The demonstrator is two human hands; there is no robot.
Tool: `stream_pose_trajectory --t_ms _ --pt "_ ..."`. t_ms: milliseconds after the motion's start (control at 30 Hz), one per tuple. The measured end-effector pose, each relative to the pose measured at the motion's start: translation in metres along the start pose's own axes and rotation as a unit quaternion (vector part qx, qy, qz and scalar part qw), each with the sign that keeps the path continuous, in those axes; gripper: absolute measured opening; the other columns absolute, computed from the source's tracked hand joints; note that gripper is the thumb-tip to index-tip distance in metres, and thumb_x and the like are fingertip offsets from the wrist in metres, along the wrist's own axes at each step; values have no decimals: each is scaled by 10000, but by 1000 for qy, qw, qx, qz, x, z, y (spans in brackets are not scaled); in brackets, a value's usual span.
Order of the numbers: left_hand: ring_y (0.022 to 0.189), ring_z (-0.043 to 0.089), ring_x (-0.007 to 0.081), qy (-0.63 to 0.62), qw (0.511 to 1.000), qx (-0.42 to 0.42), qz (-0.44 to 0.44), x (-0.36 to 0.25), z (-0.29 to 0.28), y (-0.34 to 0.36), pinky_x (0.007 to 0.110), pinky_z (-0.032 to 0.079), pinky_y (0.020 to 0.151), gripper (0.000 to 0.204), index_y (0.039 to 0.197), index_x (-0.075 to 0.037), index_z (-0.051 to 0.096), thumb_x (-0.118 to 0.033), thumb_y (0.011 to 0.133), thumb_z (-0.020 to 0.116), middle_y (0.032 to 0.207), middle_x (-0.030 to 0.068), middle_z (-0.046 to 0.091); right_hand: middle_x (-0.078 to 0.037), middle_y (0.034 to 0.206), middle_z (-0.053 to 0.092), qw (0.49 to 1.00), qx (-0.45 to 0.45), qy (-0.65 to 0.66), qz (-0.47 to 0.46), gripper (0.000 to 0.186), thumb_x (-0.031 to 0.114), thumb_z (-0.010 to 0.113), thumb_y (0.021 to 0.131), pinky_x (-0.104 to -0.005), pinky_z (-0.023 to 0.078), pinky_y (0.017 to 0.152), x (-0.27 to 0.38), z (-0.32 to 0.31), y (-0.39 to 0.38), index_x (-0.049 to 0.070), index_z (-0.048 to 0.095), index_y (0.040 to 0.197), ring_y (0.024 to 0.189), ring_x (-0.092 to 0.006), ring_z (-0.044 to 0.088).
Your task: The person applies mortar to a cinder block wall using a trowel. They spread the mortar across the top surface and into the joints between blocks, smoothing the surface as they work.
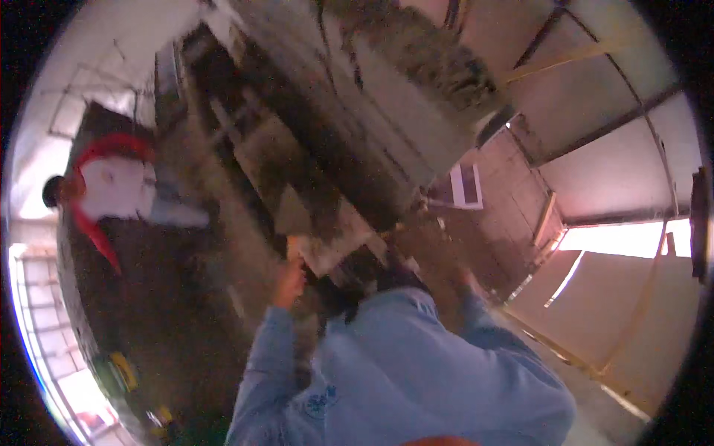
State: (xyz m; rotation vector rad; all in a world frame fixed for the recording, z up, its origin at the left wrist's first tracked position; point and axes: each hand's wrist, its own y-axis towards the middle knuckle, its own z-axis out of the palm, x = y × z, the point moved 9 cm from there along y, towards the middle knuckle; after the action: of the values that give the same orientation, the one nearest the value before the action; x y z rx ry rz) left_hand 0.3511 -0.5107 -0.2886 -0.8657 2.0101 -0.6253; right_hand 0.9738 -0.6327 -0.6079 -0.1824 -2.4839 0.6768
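Observation:
My left hand [288,284] is closed round the orange handle of a trowel [292,213]. The trowel's pointed, brownish-grey blade points away from me, over a long dark trough-like structure [260,160]. Off to the right, my right hand [466,281] is smeared by motion beside a brown surface, and its fingers cannot be made out. Both forearms are in light blue sleeves. A pale, angular patch [338,249] lies just right of the trowel, too blurred to name.
A raised grey wall or ledge [394,126] with rough, crumbly material [446,70] on top runs across the far side. At left is another person [111,186] in white and red. A white rectangular frame [467,186] stands at right. A yellow-and-dark object [123,372] sits lower left.

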Motion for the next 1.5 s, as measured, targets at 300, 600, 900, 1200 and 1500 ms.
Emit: stream_pose_trajectory --t_ms 300,600,900,1200,1500 --pt "563 544 151 -192 959 -183 96 87 -73 104 330 419 483 351 1014 -28 605 -373 980 552 698 39 573 -122 1243 612 928 151 -283 -189 409 217 619 934 -425 530 902 134 21 49 31 550 1292 1086 -269 617" --pt "672 603 268 -138 977 -127 -100 338 274 306 430 499 634 531 1519 -69 302 -259 1037 418 1028 99 589 -144 1241 630 860 241 405 196 438 173 583 946 -361 471 997 335 199 155 8 505 1345 1113 -254 622" --pt "576 547 200 -388 922 13 -17 341 408 570 374 404 475 418 1062 -104 497 -506 949 476 854 73 569 -167 1283 606 886 244 358 163 431 154 566 988 -384 467 1010 313 292 178 20 464 1385 1178 -259 595" --pt "492 521 193 -435 890 -50 -126 295 371 551 371 424 430 512 1020 -93 527 -598 963 462 640 64 549 -159 1291 597 808 224 476 265 495 269 603 973 -399 476 1011 267 293 139 33 462 1384 1181 -276 592" --pt "545 538 209 -226 967 -17 -115 374 400 454 376 431 471 453 982 -69 527 -515 993 445 705 100 542 -126 1269 602 788 236 471 320 455 295 560 993 -393 486 984 262 314 127 23 497 1352 1139 -247 608"
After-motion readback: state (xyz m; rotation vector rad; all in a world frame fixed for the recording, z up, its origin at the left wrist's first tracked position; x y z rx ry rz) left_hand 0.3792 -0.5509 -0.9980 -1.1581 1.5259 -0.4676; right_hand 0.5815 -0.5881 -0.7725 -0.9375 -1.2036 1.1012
